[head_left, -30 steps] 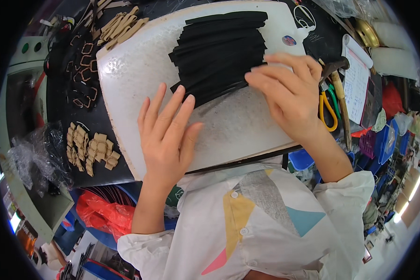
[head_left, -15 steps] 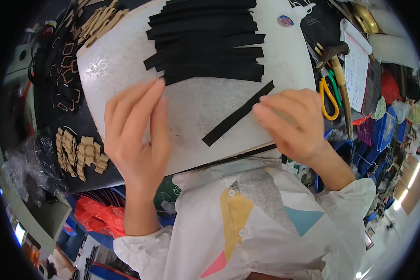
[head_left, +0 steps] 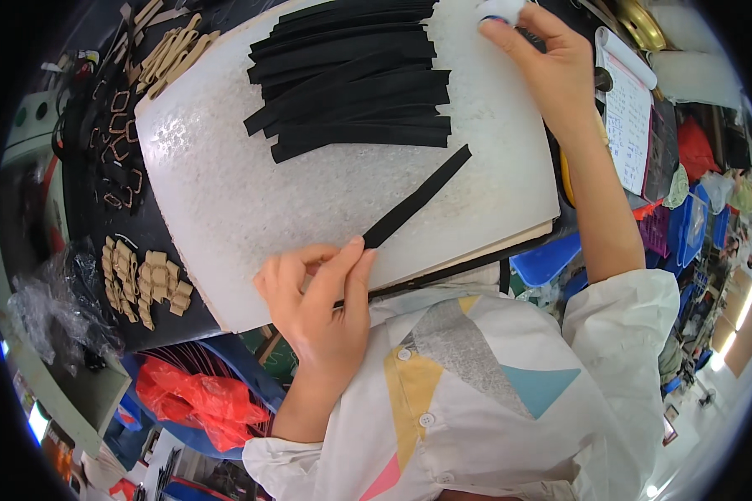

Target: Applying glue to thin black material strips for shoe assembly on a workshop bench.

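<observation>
A single black fabric strip (head_left: 419, 199) lies slantwise on the white board (head_left: 200, 209). My left hand (head_left: 322, 292) is at the board's near edge, thumb and forefinger closed on the strip's lower end. At the far right of the board, my right hand (head_left: 556, 71) is closed around a white bottle (head_left: 501, 10) with a blue label. The hand and the picture's upper edge hide part of the bottle. Beyond the single strip, several more black strips (head_left: 351, 92) are laid overlapping in a broad stack.
Tan looped straps (head_left: 171, 54) and tan strap pieces (head_left: 154, 284) lie left of the board, with metal rings (head_left: 121, 129) between them. On the right are a notebook (head_left: 627, 117) and scissors partly behind my forearm. A red plastic bag (head_left: 196, 397) hangs below left.
My left hand has come down and right to the single strip's lower end and closed on it. My right hand has left the strip, reached far right and taken hold of the bottle.
</observation>
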`<state>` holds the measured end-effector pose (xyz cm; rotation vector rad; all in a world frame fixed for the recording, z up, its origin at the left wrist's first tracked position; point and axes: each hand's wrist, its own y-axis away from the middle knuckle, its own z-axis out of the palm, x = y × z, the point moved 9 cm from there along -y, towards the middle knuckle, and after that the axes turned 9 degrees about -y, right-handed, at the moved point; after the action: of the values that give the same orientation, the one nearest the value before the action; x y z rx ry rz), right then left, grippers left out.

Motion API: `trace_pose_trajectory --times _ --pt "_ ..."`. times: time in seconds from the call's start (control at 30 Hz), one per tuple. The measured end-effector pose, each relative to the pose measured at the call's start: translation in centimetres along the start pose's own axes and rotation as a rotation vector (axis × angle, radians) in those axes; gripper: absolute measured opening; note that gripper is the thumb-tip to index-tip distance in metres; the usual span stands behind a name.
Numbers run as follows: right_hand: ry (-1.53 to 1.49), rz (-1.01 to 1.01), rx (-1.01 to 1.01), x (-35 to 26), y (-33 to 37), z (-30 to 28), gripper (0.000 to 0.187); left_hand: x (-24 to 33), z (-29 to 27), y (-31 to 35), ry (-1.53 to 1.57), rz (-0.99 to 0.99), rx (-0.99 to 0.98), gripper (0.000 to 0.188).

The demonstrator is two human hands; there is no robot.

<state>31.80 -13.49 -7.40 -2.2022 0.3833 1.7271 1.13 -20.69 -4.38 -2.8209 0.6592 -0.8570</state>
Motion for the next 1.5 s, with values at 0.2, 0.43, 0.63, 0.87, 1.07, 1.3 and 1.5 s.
trace_pose_trajectory --times 0.2,0.43,0.63,0.87,1.07,1.3,1.5 --pt "-0.030 0.023 0.016 -3.1 3.3 -1.9 0.035 0.2 0.7 -0.8 -0.028 -0.061 -0.154 0.018" --pt "-0.411 0.050 -0.107 -0.8 9.6 -5.2 0.045 0.9 1.0 -0.2 -0.053 0.056 -0.143 0.019" --pt "-0.684 0.255 -0.140 0.1 11.7 -3.2 0.042 0.7 0.2 -0.6 0.134 0.126 -0.040 0.028" --pt "-0.420 0.168 -0.154 -2.9 12.8 1.0 0.025 0.9 -0.1 0.5 0.014 0.110 0.032 0.032" --pt "-0.184 0.249 -0.324 -3.2 12.7 5.1 0.020 0.7 0.3 -0.1 0.091 -0.015 -0.028 0.017" --pt "-0.200 0.039 -0.183 -5.0 11.8 3.0 0.019 -2.1 2.2 0.3 0.596 -0.399 -0.148 0.007" --pt "0.507 -0.413 -0.306 -9.0 13.2 3.8 0.032 -2.4 2.5 0.2 0.631 -0.469 -0.150 0.009"
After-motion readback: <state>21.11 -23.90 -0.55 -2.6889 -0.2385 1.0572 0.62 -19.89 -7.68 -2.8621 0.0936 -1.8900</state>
